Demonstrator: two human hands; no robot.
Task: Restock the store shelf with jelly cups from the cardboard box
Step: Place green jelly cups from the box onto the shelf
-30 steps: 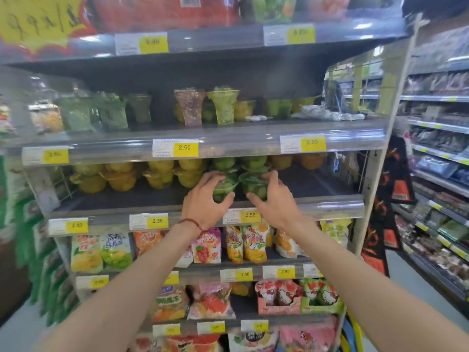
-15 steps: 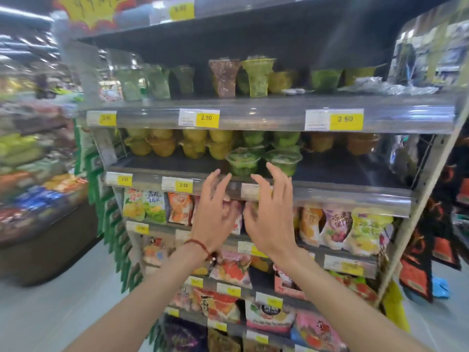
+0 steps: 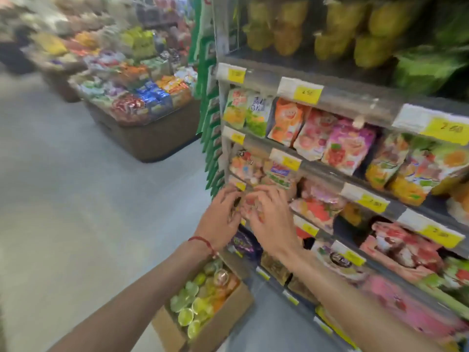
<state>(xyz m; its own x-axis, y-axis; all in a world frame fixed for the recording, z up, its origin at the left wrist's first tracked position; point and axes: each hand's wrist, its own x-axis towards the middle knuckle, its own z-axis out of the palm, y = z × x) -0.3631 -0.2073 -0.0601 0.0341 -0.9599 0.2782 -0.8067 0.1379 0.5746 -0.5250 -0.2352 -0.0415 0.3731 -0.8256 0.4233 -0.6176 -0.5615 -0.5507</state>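
Change: your left hand (image 3: 220,219) and right hand (image 3: 269,219) left the cup shelf (image 3: 355,96) and came down, both empty, fingers loosely bent | jelly cups (image 3: 200,295) wait in the cardboard box (image 3: 228,316) on the floor | next, I judge: take more.

Matt brown cardboard box (image 3: 223,323) w/ glossy clear plastic jelly cups (image 3: 196,298); shiny foil snack bags (image 3: 347,146)

Yellow price tag (image 3: 448,128) at the right end of the store shelf (image 3: 355,102) rail reads 2.00 (blurred); other tags (image 3: 307,94) and packets (image 3: 314,134) illegible.
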